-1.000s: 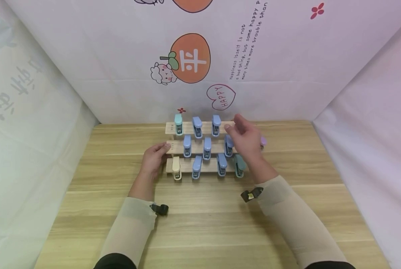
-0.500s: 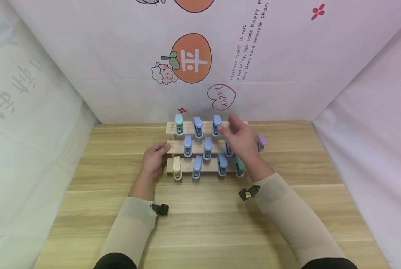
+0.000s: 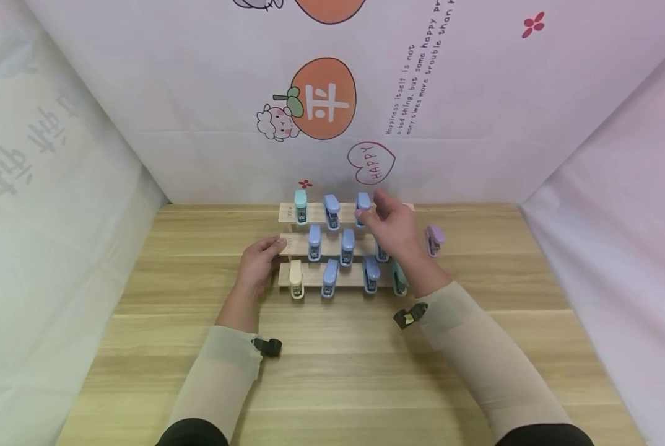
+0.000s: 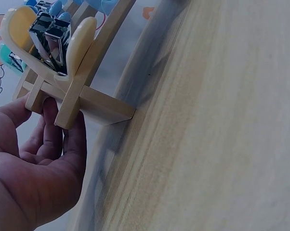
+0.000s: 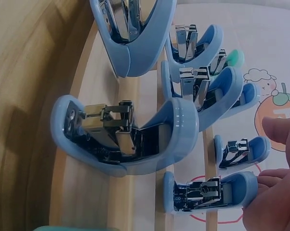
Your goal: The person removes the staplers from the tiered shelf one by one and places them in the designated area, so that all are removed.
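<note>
A three-tier wooden rack (image 3: 285,212) holds rows of small staplers. My left hand (image 3: 257,265) grips its left end, thumb and fingers around the wooden frame (image 4: 94,103) below a cream stapler (image 4: 82,45). My right hand (image 3: 397,230) reaches over the right part of the rack, thumb and fingers apart. The thumb overlaps the rightmost visible blue stapler (image 3: 363,201) on the top tier in the head view. In the right wrist view, a blue stapler (image 5: 243,151) stands just beyond the gap between thumb and fingers. My right hand partly covers a blue stapler (image 3: 382,251) on the middle tier.
A purple stapler (image 3: 434,240) stands on the wooden table (image 3: 332,371) right of the rack. A mint stapler (image 3: 301,207) is at the top tier's left, a dark green one (image 3: 399,279) at the bottom right. A printed white cloth (image 3: 449,167) hangs close behind.
My right hand has moved left along the top tier to the blue stapler, uncovering the purple stapler. My left hand keeps its grip on the rack. The head view has shifted slightly.
</note>
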`<state>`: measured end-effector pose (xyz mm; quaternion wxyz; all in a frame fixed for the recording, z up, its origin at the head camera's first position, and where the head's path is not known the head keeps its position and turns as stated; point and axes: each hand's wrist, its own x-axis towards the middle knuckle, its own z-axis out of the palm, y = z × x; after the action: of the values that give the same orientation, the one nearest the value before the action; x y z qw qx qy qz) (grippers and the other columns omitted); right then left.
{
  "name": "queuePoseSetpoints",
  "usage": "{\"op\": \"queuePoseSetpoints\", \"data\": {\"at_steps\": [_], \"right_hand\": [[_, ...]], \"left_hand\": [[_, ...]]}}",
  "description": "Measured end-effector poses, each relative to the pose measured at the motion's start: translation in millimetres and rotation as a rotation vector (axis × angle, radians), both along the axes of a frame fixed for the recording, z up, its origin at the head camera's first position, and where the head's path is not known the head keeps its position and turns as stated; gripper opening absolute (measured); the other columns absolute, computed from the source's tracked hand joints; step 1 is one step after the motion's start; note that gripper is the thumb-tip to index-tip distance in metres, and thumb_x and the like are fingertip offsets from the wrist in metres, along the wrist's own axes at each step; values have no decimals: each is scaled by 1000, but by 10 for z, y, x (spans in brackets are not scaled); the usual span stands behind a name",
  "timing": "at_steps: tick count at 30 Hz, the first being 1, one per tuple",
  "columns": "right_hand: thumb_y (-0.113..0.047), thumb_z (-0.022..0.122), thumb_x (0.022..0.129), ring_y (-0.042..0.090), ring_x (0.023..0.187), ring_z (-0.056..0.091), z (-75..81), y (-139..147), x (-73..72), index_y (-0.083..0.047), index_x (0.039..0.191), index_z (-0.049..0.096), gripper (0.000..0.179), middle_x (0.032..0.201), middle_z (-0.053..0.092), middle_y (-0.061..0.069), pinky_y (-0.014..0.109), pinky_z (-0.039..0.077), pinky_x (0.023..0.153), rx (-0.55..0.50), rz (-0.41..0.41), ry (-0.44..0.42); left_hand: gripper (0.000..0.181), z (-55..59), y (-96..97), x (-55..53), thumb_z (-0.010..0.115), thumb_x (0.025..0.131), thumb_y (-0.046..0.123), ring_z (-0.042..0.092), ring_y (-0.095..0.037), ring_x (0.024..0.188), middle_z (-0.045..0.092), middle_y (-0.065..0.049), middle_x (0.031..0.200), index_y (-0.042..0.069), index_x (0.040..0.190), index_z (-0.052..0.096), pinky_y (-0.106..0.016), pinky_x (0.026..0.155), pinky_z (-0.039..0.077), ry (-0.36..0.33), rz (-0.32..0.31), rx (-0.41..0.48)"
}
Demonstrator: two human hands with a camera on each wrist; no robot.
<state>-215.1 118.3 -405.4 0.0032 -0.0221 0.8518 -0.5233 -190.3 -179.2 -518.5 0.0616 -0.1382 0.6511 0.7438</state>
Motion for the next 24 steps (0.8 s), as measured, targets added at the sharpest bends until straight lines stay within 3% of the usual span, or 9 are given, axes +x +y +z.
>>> {"op": "queuePoseSetpoints", "data": {"at_steps": [24], "right_hand": [[-42, 76, 94, 33, 132, 58, 107, -112, -185, -7, 154, 47, 76, 150, 55, 17, 45, 53, 107, 268, 53, 33]], "left_hand": [[53, -10, -4, -7, 74, 98, 35, 68, -25, 116, 69, -14, 130, 1, 137, 64, -33, 98, 58, -16, 5, -13]]}}
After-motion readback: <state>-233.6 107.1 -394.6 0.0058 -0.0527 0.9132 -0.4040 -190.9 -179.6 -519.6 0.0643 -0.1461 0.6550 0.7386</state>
